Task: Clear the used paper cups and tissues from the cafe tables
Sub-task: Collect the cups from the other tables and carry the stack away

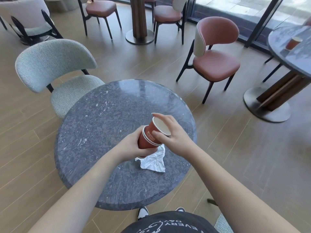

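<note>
Hands work together above the round grey stone table (94, 132): left hand (130, 147) grips the nested red paper cups (145, 142), right hand (173, 137) pinches the top cup (159, 128) seated in them, crumpled white tissue (154, 161) lying beneath on the tabletop.

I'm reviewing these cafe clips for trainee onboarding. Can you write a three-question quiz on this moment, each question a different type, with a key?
1. True or false: the crumpled tissue lies on the near round table.
2. What is the right hand doing? A) wiping the table B) pushing the top cup into the stack of cups that the left hand holds C) lifting a chair
3. Fill in: another red cup stands on the table at the far ____.

Key: 1 true; 2 B; 3 right.
</note>
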Available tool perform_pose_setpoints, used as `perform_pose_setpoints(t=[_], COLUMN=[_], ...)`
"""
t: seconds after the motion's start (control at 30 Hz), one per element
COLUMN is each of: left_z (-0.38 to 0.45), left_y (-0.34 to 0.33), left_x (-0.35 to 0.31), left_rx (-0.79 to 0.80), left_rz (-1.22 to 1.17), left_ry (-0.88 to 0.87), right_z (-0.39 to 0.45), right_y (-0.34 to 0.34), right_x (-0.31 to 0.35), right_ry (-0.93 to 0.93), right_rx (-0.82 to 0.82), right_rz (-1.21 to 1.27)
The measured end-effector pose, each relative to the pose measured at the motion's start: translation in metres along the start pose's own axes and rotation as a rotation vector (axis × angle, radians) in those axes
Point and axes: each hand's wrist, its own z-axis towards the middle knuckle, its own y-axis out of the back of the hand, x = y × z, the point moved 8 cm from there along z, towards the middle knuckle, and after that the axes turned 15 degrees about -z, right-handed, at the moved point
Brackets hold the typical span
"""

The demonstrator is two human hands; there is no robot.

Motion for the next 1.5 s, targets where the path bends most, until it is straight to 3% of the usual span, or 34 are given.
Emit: perform_pose_setpoints(t=[0.13, 0.4, 0.47, 0.63, 0.9, 1.17, 1.5], left_z=[0.004, 0.014, 0.017, 0.029, 0.053, 0.083, 0.118], left_y=[-0.013, -0.033, -0.040, -0.052, -0.093, -0.171, -0.266], left_x=[-0.017, -0.027, -0.029, -0.051, -0.091, -0.137, -0.177], left_rx=[0.013, 0.037, 0.039, 0.009, 0.046, 0.161, 0.209], left_rz=[0.016, -0.026, -0.056, -0.154, -0.337, -0.282, -0.239], left_ry=[-0.034, -0.054, -0.055, -0.095, -0.168, -0.236, -0.271], right_z=[-0.005, -0.013, -0.016, -0.032, -0.072, -0.139, -0.204], right_y=[-0.010, 0.002, 0.012, 0.057, 0.114, 0.185, 0.254], right_x=[0.004, -0.006, -0.012, -0.040, -0.081, -0.117, -0.172], right_ry=[0.037, -0.039, -0.074, -0.215, -0.275, -0.248, -0.280], right_rx=[0.025, -0.020, -0.041, -0.312, -0.521, -0.772, -0.895], right_rz=[-0.084, -0.011, 0.102, 0.407, 0.469, 0.554, 0.490])
